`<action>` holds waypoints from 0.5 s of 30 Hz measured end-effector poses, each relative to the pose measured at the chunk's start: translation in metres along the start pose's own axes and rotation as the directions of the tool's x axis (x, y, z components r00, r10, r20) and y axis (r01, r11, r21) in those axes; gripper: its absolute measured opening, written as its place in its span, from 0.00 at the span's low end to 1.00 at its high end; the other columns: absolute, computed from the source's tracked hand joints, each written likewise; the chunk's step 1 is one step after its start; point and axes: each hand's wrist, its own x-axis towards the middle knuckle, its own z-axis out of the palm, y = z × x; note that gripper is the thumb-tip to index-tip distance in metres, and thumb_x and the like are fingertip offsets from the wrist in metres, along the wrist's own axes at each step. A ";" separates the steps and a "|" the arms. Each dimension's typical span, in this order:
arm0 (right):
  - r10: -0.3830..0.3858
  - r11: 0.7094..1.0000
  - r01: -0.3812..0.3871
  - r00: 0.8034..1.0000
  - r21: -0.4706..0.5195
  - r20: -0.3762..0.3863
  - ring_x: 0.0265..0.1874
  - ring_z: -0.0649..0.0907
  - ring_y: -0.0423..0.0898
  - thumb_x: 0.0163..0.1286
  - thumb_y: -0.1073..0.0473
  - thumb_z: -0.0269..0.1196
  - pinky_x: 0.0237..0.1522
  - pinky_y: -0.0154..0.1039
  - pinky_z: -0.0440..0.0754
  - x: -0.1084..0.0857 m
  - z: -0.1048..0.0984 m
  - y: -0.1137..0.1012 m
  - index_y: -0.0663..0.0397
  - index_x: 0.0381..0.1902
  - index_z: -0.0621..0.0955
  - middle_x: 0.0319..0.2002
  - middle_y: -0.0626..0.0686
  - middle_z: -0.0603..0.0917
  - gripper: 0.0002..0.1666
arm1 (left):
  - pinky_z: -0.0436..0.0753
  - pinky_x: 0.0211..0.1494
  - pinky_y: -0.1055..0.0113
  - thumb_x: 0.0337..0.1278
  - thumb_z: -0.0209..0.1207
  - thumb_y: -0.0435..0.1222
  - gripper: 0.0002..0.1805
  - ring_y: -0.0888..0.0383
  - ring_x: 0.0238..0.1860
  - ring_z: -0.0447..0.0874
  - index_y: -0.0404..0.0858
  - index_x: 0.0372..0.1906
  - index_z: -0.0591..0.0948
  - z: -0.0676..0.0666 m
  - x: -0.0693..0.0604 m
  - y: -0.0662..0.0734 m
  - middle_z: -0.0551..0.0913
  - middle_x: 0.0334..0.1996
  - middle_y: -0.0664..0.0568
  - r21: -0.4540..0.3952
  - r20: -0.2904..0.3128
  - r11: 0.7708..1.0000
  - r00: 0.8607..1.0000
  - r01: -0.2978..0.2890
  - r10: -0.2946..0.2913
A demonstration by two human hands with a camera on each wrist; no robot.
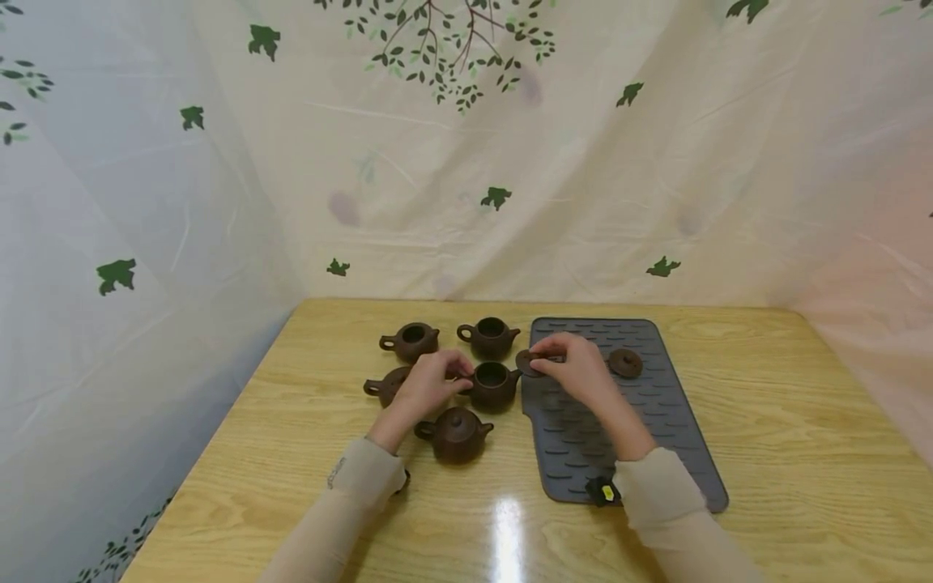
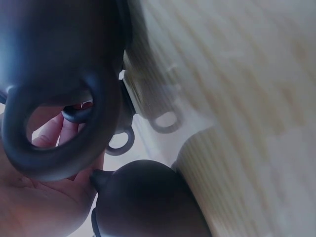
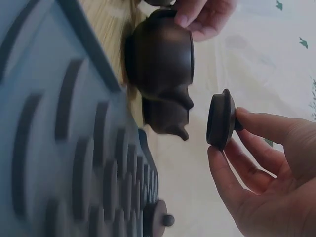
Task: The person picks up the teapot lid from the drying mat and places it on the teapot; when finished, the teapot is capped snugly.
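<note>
A grey ribbed mat [image 1: 656, 421] lies on the wooden worktop [image 1: 794, 421], and all the teapots stand to its left. Just beside the mat's left edge is a dark, lidless teapot [image 1: 492, 389], upright, its spout pointing towards the mat. The left hand [image 1: 433, 380] pinches this pot at its handle, on the side away from the mat. The right hand [image 1: 572, 363] pinches a small lid [image 3: 221, 121] between thumb and fingers, knob included, holding it raised by the mat's far left edge, apart from the pot. A second lid [image 1: 625, 363] rests knob up on the mat's far right part. Left of the mat's far corner stand two more open teapots, the nearer one [image 1: 491, 338] and the farther one [image 1: 411, 343]. A lidded teapot [image 1: 457, 437] sits left of the mat's middle, towards the person; another teapot [image 1: 381, 389], well left of the mat, is partly hidden by the left hand
</note>
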 end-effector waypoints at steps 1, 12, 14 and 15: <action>-0.005 1.000 0.005 1.000 0.007 -0.002 0.54 0.83 0.57 0.68 0.57 0.67 0.53 0.56 0.82 0.001 0.003 -0.001 0.53 0.50 0.85 0.52 0.58 0.86 0.14 | 0.86 0.48 0.62 0.57 0.69 0.33 0.05 0.57 0.41 0.88 0.42 0.37 0.84 0.000 0.000 0.000 0.88 0.37 0.52 0.000 0.001 1.000 1.000 0.001 -0.001; -0.041 0.991 0.044 0.999 0.124 -0.025 0.54 0.83 0.55 0.66 0.57 0.69 0.53 0.53 0.83 0.007 0.029 -0.009 0.51 0.48 0.87 0.50 0.55 0.87 0.13 | 0.86 0.48 0.62 0.57 0.69 0.32 0.05 0.57 0.41 0.88 0.41 0.37 0.84 0.000 0.002 -0.002 0.89 0.37 0.51 -0.018 -0.002 1.000 1.000 -0.022 0.022; -0.052 0.985 0.055 0.998 0.164 -0.025 0.54 0.83 0.55 0.66 0.57 0.69 0.53 0.53 0.83 0.008 0.032 -0.009 0.50 0.49 0.87 0.51 0.55 0.87 0.13 | 0.86 0.48 0.62 0.57 0.69 0.32 0.05 0.57 0.41 0.88 0.41 0.37 0.84 -0.001 0.002 -0.002 0.89 0.37 0.51 -0.023 0.001 0.999 1.000 -0.023 0.023; -0.064 0.981 0.068 0.998 0.180 -0.030 0.54 0.83 0.55 0.66 0.57 0.69 0.54 0.52 0.84 0.008 0.033 -0.008 0.50 0.49 0.87 0.51 0.55 0.87 0.14 | 0.86 0.48 0.62 0.57 0.68 0.32 0.05 0.57 0.41 0.88 0.41 0.37 0.84 -0.001 0.002 -0.002 0.89 0.37 0.51 -0.024 0.001 0.999 1.000 -0.024 0.024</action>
